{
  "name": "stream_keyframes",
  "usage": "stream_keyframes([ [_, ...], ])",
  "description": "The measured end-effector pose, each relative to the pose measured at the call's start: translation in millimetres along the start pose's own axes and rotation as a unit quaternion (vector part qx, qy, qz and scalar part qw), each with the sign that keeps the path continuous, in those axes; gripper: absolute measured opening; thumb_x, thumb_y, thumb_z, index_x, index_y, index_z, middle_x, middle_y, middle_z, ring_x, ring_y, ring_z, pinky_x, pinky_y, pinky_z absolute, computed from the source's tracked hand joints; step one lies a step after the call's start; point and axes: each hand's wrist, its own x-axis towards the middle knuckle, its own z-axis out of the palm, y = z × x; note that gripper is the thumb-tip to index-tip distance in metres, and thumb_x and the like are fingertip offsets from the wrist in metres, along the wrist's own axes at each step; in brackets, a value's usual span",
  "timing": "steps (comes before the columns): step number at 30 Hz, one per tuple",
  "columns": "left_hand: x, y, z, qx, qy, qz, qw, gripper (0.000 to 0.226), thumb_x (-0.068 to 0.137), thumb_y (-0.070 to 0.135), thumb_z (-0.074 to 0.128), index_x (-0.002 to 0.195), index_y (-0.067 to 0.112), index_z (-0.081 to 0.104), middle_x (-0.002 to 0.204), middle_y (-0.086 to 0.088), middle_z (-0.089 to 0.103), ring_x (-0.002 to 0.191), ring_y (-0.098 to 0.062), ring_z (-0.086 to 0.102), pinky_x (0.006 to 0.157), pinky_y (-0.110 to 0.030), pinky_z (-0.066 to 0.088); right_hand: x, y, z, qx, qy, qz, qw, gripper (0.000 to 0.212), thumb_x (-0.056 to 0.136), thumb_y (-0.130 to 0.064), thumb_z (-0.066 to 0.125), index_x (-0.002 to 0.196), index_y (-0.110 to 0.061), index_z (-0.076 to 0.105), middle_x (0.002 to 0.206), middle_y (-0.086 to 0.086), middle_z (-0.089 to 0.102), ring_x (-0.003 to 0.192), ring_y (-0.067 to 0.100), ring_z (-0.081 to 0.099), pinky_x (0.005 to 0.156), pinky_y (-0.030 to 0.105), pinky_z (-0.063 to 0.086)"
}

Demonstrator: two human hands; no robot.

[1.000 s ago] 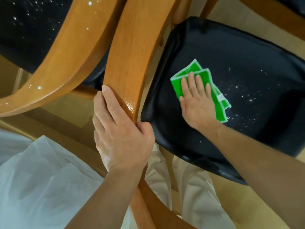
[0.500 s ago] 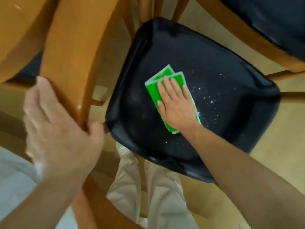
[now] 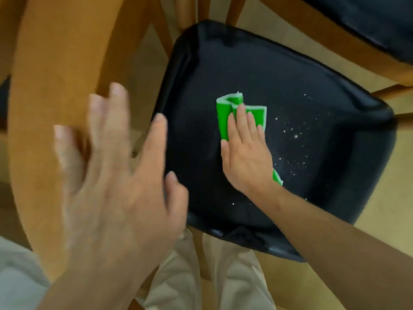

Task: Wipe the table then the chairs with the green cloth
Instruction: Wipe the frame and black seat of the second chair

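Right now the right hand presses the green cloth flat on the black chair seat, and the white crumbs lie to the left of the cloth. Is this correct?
Not quite. In the head view the white crumbs lie to the right of the green cloth, not the left. The right hand does press it on the black chair seat.

A person's right hand [image 3: 245, 153] presses a folded green cloth [image 3: 225, 117] flat against the black padded seat [image 3: 223, 70] of a wooden chair, fingers extended toward 12 o'clock. White specks [image 3: 292, 135] dot the seat at 3 o'clock from the cloth. The cloth's far edge is rucked up, and one corner shows below the wrist. The left hand [image 3: 120, 175], blurred and with fingers spread, hangs near the curved wooden chair back [image 3: 51, 86] at 9 o'clock; whether it touches the wood cannot be told. Beige trousers [image 3: 228, 276] appear at 6 o'clock, and a second black seat [image 3: 368, 23] at 1 o'clock.
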Motion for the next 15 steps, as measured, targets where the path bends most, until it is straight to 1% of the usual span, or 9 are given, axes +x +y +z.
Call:
stream_keyframes([
  [2,8.7,14.1,1.8,0.021,-0.086,0.031,0.996,0.068,0.08,0.026,0.048,0.144,0.007,0.036,0.155,-0.022,0.019,0.144,-0.035,0.013,0.113,-0.054,0.006,-25.5,-13.1,5.3,0.024,-0.008,-0.032,0.999,0.056,0.101,-0.032,0.027,0.149,-0.003,0.028,0.16,0.015,0.015,0.146,0.033,0.017,0.117,0.046,0.016],
  [4,23.8,27.0,10.5,0.021,-0.211,-0.005,0.977,0.068,0.091,0.026,0.037,0.152,0.012,0.009,0.16,-0.015,0.002,0.146,-0.027,-0.002,0.114,-0.044,-0.002,-53.5,-24.7,15.1,0.024,-0.02,-0.072,0.997,0.056,0.099,-0.032,0.029,0.146,-0.002,0.035,0.158,0.015,0.022,0.144,0.033,0.024,0.116,0.047,0.021],
  [5,31.9,29.4,16.9,0.016,-0.256,-0.033,0.966,0.071,0.095,0.029,0.035,0.151,0.014,-0.006,0.16,-0.011,-0.009,0.146,-0.025,-0.011,0.115,-0.042,-0.005,-65.0,-27.5,19.6,0.012,-0.027,-0.09,0.996,0.057,0.098,-0.033,0.03,0.146,-0.003,0.037,0.157,0.014,0.025,0.144,0.032,0.026,0.116,0.048,0.024],
  [6,39.3,29.8,22.4,0.038,-0.3,-0.046,0.952,0.073,0.097,0.032,0.035,0.15,0.016,-0.012,0.16,-0.01,-0.013,0.146,-0.025,-0.015,0.117,-0.042,-0.005,-72.3,-27.4,23.1,-0.005,-0.037,-0.106,0.994,0.058,0.097,-0.033,0.03,0.146,-0.004,0.038,0.157,0.013,0.026,0.144,0.03,0.027,0.114,0.049,0.028],
  [7,44.0,29.4,26.2,0.06,-0.315,-0.041,0.946,0.071,0.098,0.034,0.035,0.151,0.016,-0.01,0.16,-0.01,-0.01,0.146,-0.026,-0.012,0.117,-0.043,-0.002,-74.2,-24.1,25.1,-0.022,-0.045,-0.12,0.992,0.058,0.096,-0.033,0.031,0.147,-0.006,0.038,0.157,0.012,0.027,0.144,0.028,0.028,0.114,0.048,0.03],
  [9,51.2,26.7,19.1,0.037,-0.274,0.007,0.961,0.064,0.097,0.035,0.034,0.152,0.015,0.009,0.16,-0.011,0.007,0.147,-0.025,0.003,0.117,-0.042,0.004,-65.5,-13.5,24.9,-0.053,-0.043,-0.138,0.988,0.059,0.095,-0.032,0.033,0.148,-0.008,0.036,0.158,0.009,0.024,0.145,0.024,0.026,0.115,0.046,0.026],
  [12,59.2,18.3,-7.5,-0.052,-0.065,0.105,0.991,0.052,0.09,0.023,0.045,0.138,0.003,0.046,0.142,-0.019,0.046,0.134,-0.033,0.038,0.107,-0.043,0.02,-36.2,7.0,14.7,-0.085,-0.006,-0.102,0.991,0.056,0.096,-0.029,0.032,0.146,-0.005,0.037,0.158,0.014,0.023,0.144,0.026,0.028,0.114,0.046,0.017],
  [13,63.0,13.2,-13.6,-0.057,0.001,0.131,0.99,0.052,0.086,0.022,0.047,0.134,0.001,0.049,0.137,-0.021,0.05,0.131,-0.035,0.041,0.106,-0.046,0.024,-21.4,17.5,9.3,-0.086,0.008,-0.061,0.994,0.055,0.098,-0.029,0.032,0.145,-0.002,0.036,0.158,0.017,0.022,0.144,0.028,0.028,0.114,0.046,0.016],
  [15,73.7,3.8,-17.0,-0.033,0.054,0.159,0.985,0.055,0.085,0.023,0.047,0.135,-0.001,0.046,0.137,-0.023,0.048,0.131,-0.037,0.038,0.108,-0.05,0.025,13.6,44.0,-4.6,-0.08,0.026,0.037,0.996,0.057,0.102,-0.032,0.029,0.147,0.003,0.028,0.159,0.021,0.013,0.146,0.033,0.019,0.115,0.048,0.011],
])
